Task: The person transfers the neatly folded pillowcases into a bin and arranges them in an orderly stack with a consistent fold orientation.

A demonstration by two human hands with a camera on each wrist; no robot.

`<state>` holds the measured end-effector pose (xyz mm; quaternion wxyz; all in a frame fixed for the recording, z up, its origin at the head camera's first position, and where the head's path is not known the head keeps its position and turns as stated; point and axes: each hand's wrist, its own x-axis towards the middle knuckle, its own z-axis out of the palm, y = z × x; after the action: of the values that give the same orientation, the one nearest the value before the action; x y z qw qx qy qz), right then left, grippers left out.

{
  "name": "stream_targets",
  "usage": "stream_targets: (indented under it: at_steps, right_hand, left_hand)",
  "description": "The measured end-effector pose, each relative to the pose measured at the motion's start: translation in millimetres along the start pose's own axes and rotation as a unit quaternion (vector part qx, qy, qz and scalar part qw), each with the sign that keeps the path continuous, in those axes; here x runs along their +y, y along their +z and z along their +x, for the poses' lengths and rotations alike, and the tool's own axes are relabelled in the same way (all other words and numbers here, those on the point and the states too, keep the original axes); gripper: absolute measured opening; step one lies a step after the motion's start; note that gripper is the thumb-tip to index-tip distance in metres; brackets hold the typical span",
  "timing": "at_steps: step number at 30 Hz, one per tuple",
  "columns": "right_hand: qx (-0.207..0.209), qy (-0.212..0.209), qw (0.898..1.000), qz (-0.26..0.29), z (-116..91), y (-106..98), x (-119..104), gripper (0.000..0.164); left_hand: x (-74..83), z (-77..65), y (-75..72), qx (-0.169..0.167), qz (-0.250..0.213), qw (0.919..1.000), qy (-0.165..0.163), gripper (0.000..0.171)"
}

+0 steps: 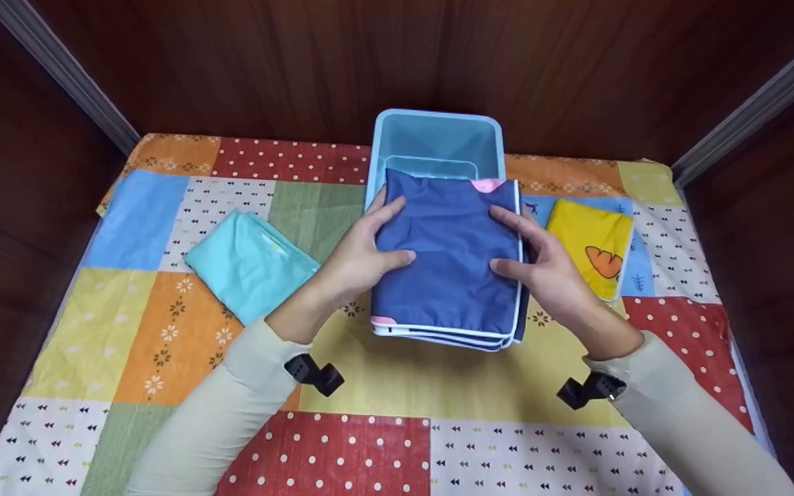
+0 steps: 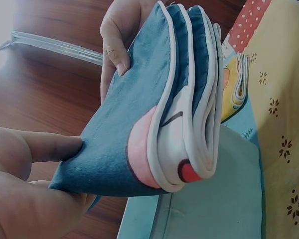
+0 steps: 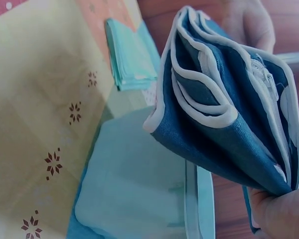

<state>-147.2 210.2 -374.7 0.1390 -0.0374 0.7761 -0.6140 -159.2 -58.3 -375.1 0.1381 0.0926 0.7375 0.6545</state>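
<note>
A folded navy-blue fabric cover (image 1: 449, 269) with white piping and pink patches is held up between both hands. My left hand (image 1: 359, 251) grips its left side, thumb on the front face. On the opposite side my right hand (image 1: 545, 269) pinches the edge, thumb also in front. Stacked folds show in the left wrist view, and a zip (image 3: 266, 79) appears along one edge in the right wrist view. Behind the cover stands a light blue plastic bin (image 1: 378, 155), its near part hidden; no contents show in its visible part.
A folded teal cloth (image 1: 249, 262) lies to the left, and a folded yellow cloth (image 1: 579, 231) with a carrot print lies to the right. A patchwork sheet (image 1: 362, 448) covers the surface. Dark wooden panels (image 1: 287, 62) enclose the back and sides.
</note>
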Motion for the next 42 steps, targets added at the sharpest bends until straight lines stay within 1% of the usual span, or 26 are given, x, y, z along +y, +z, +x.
stream_targets:
  at_steps: [8, 15, 20, 24, 30, 32, 37, 42]
  right_hand:
    - [0.000, 0.010, 1.000, -0.011, 6, -2, -4, 0.067]
    - [0.002, 0.011, 1.000, -0.020, 10, -6, -7, 0.067]
    - [0.002, 0.015, 1.000, -0.008, 16, -8, -9, 0.068]
    - [0.003, 0.024, 1.000, -0.010, 20, -11, -10, 0.068]
    - [0.010, 0.032, 0.999, -0.006, 26, -14, -12, 0.067]
    - [0.012, 0.030, 0.999, -0.002, 28, -14, -13, 0.067]
    - [0.018, 0.019, 1.000, 0.003, 35, -15, -18, 0.067]
    - [0.025, 0.020, 0.999, -0.003, 42, -18, -24, 0.067]
  left_hand:
    - [2.8, 5.5, -1.1, 0.002, -0.016, 0.9996, -0.022, 0.077]
    - [7.6, 15.4, -2.9, 0.003, 0.008, 0.9998, -0.020, 0.076]
    - [10.3, 23.2, -2.8, 0.002, -0.002, 0.9998, -0.018, 0.077]
    - [11.7, 28.6, -2.9, 0.002, -0.014, 0.9997, -0.020, 0.077]
    - [16.4, 35.9, -3.1, 0.005, -0.024, 0.9987, -0.045, 0.076]
    - [18.3, 38.2, -3.5, 0.005, -0.019, 0.9985, -0.050, 0.076]
    - [23.4, 45.1, -5.8, 0.004, 0.004, 0.9987, -0.050, 0.076]
    - [29.5, 52.5, -8.5, 0.006, 0.016, 0.9981, -0.060, 0.076]
